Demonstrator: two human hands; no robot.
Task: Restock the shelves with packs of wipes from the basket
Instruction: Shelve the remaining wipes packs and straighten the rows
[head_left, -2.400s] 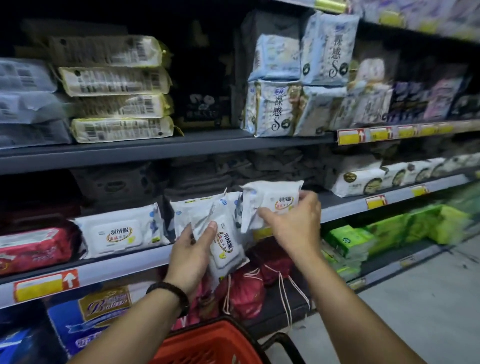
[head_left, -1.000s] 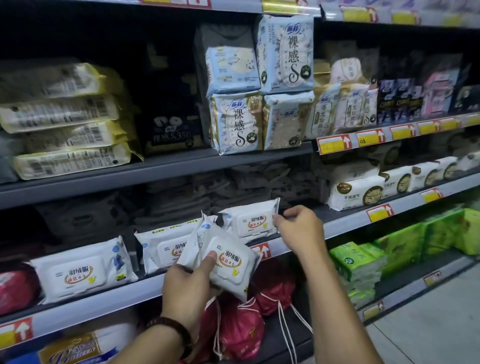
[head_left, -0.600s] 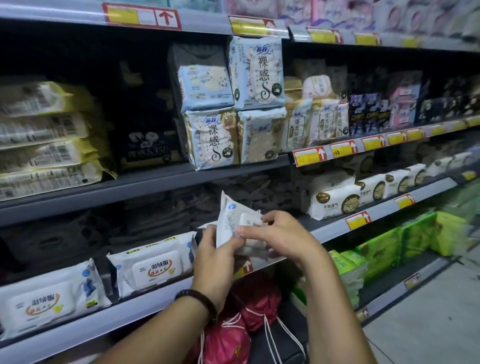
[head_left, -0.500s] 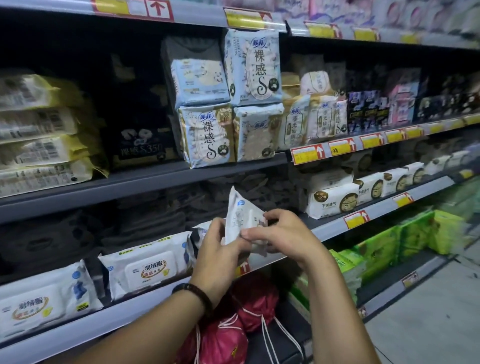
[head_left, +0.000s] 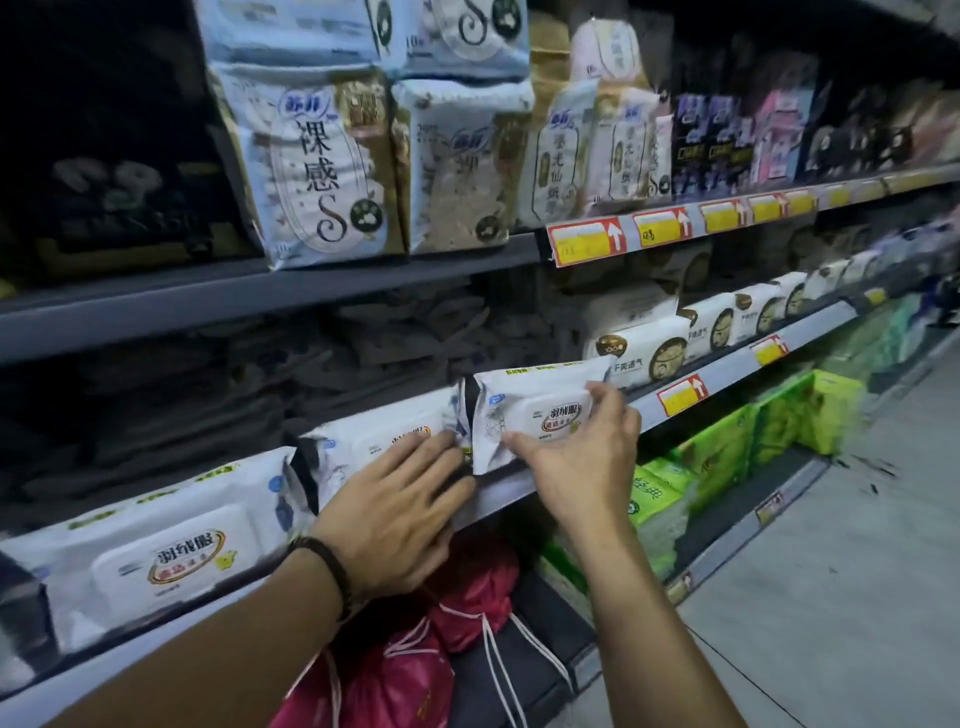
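Fingers (head_left: 415, 453) on 2 wipes packs (head_left: 524, 395) in middle shelf (head_left: 724, 370)

- We see the wipes pack (head_left: 530, 400) wrapped in white plastic film, glossy and crinkled at its sealed ends. Its flip lid (head_left: 558, 415) looks like smoother, harder plastic.
- The shelf (head_left: 727, 371) edge reads to us as grey painted metal, smooth and matt.
- The price labels (head_left: 587, 241) are glossy; we cannot tell whether they are card or plastic.
- The pale blue packs (head_left: 311, 171) above are soft film with a dull sheen.
- The green packs (head_left: 779, 421) wear shiny plastic wrap.
- The red bags (head_left: 467, 587) look like thin, crumpled cloth.
- The wristband (head_left: 324, 564) is dark and matt.
- The floor (head_left: 831, 597) is grey, matt and fairly smooth.
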